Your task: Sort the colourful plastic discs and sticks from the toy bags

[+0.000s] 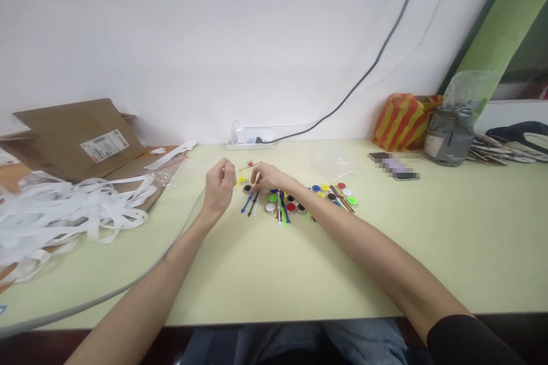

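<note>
- So the black-topped disc sits mid-left on the desk, right by the fingertips of the right hand.
- Right grip: fingers bent down over that spot, can't tell if they're actually pinching anything.
- Left hand: grip's curled into a loose fist, hovering just left of the pile. Can't see anything in it.
- Handling, my guess: the disc's light, hard plastic, kinda slick on top. I'd pinch it by the rim, thumb and finger on opposite sides, not press down on the face.
- The arrow strips look thin and a bit bendy, probably snappable. Grab mid-shaft, leave the pointy ends alone.
- Counts: 3 arrow strips fanned near the right hand (blue, black, white). The middle bunch and right bunch overlap too much to count.
- Discs: over a dozen showing, but the right forearm covers some, so no exact total.
- Also 1 power strip far side, 1 cardboard box left, 1 striped bag far right.
</note>
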`<state>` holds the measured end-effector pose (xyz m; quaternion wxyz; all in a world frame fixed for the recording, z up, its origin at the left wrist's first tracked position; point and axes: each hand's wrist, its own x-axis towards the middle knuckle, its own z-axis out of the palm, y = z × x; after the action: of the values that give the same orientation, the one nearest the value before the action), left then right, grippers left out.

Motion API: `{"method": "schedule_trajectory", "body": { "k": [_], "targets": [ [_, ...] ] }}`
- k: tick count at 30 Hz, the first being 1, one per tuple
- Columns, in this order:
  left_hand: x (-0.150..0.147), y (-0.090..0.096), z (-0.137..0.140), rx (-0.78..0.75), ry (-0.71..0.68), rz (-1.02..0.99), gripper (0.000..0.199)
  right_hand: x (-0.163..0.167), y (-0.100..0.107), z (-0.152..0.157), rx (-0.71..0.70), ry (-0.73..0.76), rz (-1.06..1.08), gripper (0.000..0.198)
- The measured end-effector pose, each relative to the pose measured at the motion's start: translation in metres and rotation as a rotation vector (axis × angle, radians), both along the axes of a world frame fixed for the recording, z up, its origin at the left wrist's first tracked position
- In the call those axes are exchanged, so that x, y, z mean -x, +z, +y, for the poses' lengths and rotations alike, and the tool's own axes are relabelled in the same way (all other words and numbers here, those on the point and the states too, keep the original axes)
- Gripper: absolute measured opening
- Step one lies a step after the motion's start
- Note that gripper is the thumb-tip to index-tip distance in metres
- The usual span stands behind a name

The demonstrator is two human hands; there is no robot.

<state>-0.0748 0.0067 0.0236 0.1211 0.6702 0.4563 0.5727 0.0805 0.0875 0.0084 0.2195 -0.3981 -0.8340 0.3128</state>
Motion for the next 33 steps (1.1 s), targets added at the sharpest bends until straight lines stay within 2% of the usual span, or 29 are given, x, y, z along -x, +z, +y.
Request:
{"method": "schedule_trajectory", "body": {
  "k": [3,8,14,20,30,33],
  "targets": [
    [-0.002,-0.001,-0.001,-0.001,-0.014,0.033,0.036,0.0,0.002,-0.001,0.002,-0.017,0.013,0.024],
    [-0.004,-0.001,-0.003,0.0,-0.039,0.048,0.036,0.0,0.0,0.001,-0.019,-0.012,0.008,0.011],
    [-0.004,-0.001,-0.003,-0.002,-0.045,0.063,0.038,-0.001,-0.004,0.003,-0.048,0.026,0.035,0.011],
    [-0.003,-0.003,-0.002,0.011,-0.052,0.074,0.038,-0.001,-0.004,0.005,-0.053,0.056,0.046,0.024],
    [-0.001,-0.005,0.001,0.017,-0.057,0.106,0.038,0.001,-0.006,0.005,-0.262,0.015,-0.15,0.033],
    [0.0,-0.006,0.001,0.014,-0.061,0.114,0.038,0.001,-0.001,0.002,-0.234,0.124,-0.128,0.033]
  ]
}}
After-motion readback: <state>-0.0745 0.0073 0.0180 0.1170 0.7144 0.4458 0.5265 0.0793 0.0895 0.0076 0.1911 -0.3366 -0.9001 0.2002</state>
